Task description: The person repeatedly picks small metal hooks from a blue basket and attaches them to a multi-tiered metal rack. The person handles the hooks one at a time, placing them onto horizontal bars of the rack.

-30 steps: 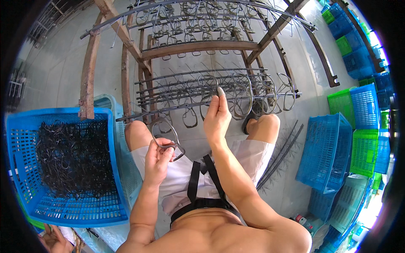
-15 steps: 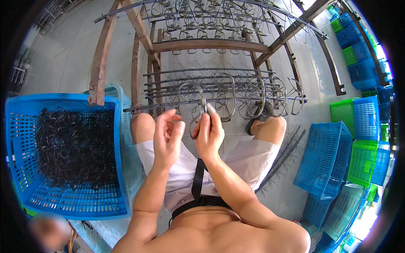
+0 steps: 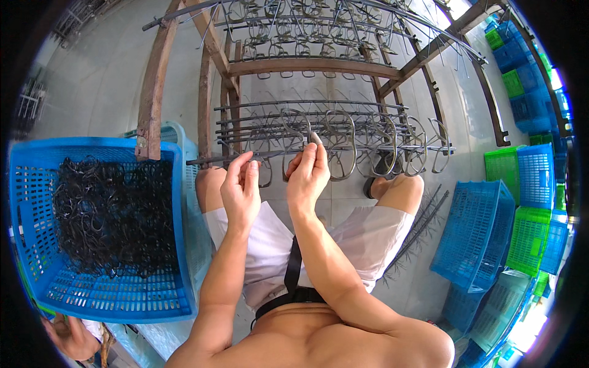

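Observation:
My right hand (image 3: 308, 181) pinches a grey eyeglass frame (image 3: 299, 116) by thumb and fingers, at a thin rod (image 3: 211, 161) of the rack in front of me. One rim shows above the fingers; the lower part is partly hidden by the hand. To its left, my left hand (image 3: 242, 195) is raised near the same rod, its thumb and index finger slightly apart, with nothing visible held. Whether its fingertips touch the rod cannot be made out. More eyeglass frames (image 3: 354, 147) hang along the rod to the right.
A blue basket (image 3: 123, 306) of tangled black eyeglass frames (image 3: 116, 214) stands at my left. The wooden rack (image 3: 319, 66) holds further rods of frames. Blue baskets (image 3: 472, 233) and green baskets (image 3: 527, 236) are stacked at right. Bristled rods (image 3: 423, 224) lie beside my leg. Another person's part (image 3: 73, 337) shows lower left.
My right hand has brought the eyeglass frame up and forward to the rod. My left hand's thumb and index finger have come closer together. The view has shifted slightly.

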